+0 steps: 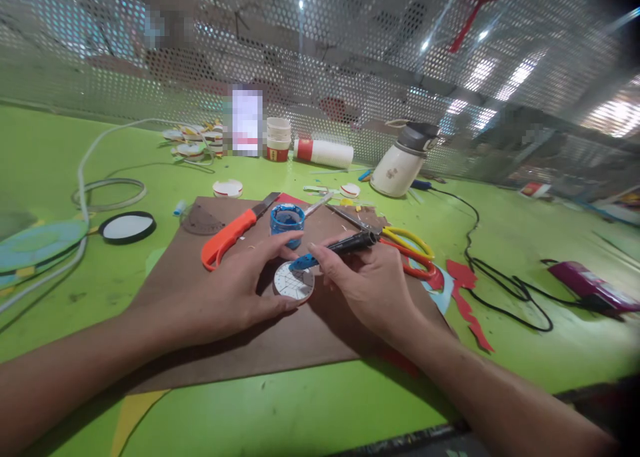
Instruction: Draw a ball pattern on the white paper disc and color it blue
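Between the thumb and fingers of my left hand [230, 280] is a round white disc [287, 287], which looks like a cut-off paper cup bottom, with dark lines drawn on its face. My right hand [367, 277] is closed round a black marker [345, 245] with a blue front end, its tip down at the disc's upper edge. Just beyond the fingers stands an open blue jar [287, 225]. All of this is over a brown board [245, 360]. An orange-handled cutter [227, 237] lies past my left hand, and scissors [407, 243] with yellow and orange handles lie beyond my right.
Paper cups [325, 153], a phone [247, 120] and a white bottle [397, 160] line the back by a perforated screen. A magnifying glass [128, 227] and white cable lie left. A purple device [593, 285] with black cord and red scraps [465, 283] lie right.
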{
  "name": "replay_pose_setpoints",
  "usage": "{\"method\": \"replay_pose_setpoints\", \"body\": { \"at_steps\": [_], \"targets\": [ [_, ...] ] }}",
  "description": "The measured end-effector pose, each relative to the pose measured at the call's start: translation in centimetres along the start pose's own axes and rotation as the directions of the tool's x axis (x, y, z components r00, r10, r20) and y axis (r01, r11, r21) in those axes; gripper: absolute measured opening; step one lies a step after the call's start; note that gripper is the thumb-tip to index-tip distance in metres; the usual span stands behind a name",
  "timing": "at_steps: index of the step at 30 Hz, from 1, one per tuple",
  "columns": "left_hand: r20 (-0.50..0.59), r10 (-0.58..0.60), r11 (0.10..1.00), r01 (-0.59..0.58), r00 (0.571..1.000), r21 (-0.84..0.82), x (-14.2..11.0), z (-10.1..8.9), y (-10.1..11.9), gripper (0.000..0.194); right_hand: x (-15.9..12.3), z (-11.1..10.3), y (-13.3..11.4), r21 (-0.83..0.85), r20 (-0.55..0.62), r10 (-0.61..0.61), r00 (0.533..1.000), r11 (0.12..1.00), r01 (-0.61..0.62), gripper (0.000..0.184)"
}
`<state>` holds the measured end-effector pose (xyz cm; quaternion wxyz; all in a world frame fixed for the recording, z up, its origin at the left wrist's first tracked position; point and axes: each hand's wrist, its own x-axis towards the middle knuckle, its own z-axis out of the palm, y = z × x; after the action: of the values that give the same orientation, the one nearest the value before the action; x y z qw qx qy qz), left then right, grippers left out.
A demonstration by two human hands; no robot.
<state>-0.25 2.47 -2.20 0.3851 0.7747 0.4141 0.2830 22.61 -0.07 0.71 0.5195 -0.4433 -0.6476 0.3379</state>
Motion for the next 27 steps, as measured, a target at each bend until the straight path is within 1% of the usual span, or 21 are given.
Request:
{"method": "replay_pose_setpoints", "body": {
  "at_steps": [4, 6, 9, 12, 15, 17, 19, 21, 22, 24, 27],
  "targets": [
    [-0.013, 0.009, 1.0, -0.009, 1.0, 0.019, 0.2, 0.0, 0.3, 0.09, -0.1, 0.1, 0.0, -0.077, -0.048, -0.028, 0.998, 0.997, 0.025, 0.024],
    [-0.018, 0.021, 0.999, -0.02, 1.0, 0.029, 0.2, -0.1, 0.4, 0.086, -0.1, 0.2, 0.0, -0.096, -0.046, -0.031, 0.998, 0.995, 0.026, 0.025],
    [-0.007, 0.021, 0.999, -0.021, 1.0, 0.031, 0.2, -0.2, 0.3, 0.083, 0.0, 0.2, 0.0, -0.102, -0.033, -0.016, 0.999, 0.995, 0.013, 0.031],
    [-0.019, 0.038, 0.999, -0.038, 0.999, 0.013, 0.2, -0.2, 0.0, 0.082, 0.1, 0.0, -0.3, -0.079, -0.057, -0.021, 0.998, 0.997, 0.016, 0.039],
    [-0.025, 0.04, 0.999, -0.039, 0.999, 0.03, 0.2, -0.2, -0.2, 0.066, 0.1, -0.3, -0.9, -0.048, -0.125, -0.081, 0.989, 0.996, 0.075, 0.045],
    [-0.024, 0.027, 0.999, -0.026, 0.999, 0.045, 0.2, -0.1, -0.1, 0.062, 0.2, -0.5, -1.4, -0.045, -0.171, -0.13, 0.977, 0.991, 0.124, 0.042],
    [-0.026, 0.012, 0.999, -0.011, 1.0, 0.03, 0.2, 0.0, 0.0, 0.073, 0.2, -0.6, -1.6, -0.062, -0.174, -0.145, 0.974, 0.989, 0.137, 0.041],
    [-0.03, -0.014, 1.0, 0.015, 0.999, 0.009, 0.2, 0.1, 0.1, 0.086, 0.2, -0.6, -1.6, -0.071, -0.141, -0.124, 0.982, 0.991, 0.115, 0.043],
    [-0.029, -0.027, 1.0, 0.027, 0.999, 0.007, 0.1, 0.1, 0.1, 0.09, 0.2, -0.5, -1.5, -0.063, -0.124, -0.108, 0.986, 0.993, 0.101, 0.043],
    [-0.028, -0.035, 0.999, 0.035, 0.999, 0.016, 0.0, 0.0, 0.2, 0.091, 0.1, -0.4, -1.2, -0.031, -0.101, -0.09, 0.991, 0.996, 0.087, 0.038],
    [-0.002, -0.001, 0.999, 0.001, 1.0, 0.041, -0.1, -0.2, 0.3, 0.09, 0.1, -0.3, -1.0, -0.004, -0.087, -0.102, 0.991, 0.995, 0.102, 0.027]
  ]
}}
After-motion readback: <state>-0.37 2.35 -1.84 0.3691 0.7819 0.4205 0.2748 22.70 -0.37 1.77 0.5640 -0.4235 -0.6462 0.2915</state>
